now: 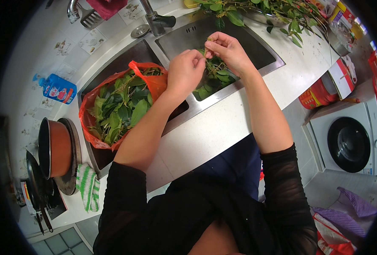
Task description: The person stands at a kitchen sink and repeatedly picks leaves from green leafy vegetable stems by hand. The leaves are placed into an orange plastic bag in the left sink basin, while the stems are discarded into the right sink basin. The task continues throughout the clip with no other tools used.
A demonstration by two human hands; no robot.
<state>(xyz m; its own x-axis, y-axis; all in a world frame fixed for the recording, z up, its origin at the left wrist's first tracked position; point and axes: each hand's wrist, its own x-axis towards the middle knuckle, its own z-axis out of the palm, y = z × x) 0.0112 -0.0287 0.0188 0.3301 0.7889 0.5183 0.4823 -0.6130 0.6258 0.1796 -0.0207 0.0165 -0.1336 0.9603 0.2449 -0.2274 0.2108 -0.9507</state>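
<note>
Over the right basin of a stainless steel sink, my left hand and my right hand are close together. Between their fingertips is a thin plant stem, pinched from both sides. Green leaves and sprigs lie below in the basin, partly hidden by my hands. A red plastic bag stands in the left basin beside my left forearm, its mouth wide and full of leafy cuttings.
Leafy branches spread over a metal bowl on the counter at upper right. The faucet rises behind the sink. At left are a blue soap bottle, an orange-brown pot and a striped cloth.
</note>
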